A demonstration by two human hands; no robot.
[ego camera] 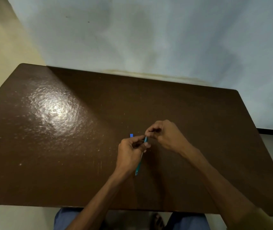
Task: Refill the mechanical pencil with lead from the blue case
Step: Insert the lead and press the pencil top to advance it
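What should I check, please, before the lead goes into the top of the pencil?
1. Left hand grips the mechanical pencil: ok.
2. Pencil's upper end points toward the right hand: ok.
3. Right hand's fingers pinched at that end: ok.
4. Lead actually held: cannot tell, too thin to see.
5. Cap off: cannot tell.
6. Blue case within reach on the table: ok.

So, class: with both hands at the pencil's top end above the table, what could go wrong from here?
1. The right hand pinches at the top of the mechanical pencil; a thin lead could snap if angled.
2. The left hand grips only the upper barrel, so it may wobble.
3. The blue case could get knocked.
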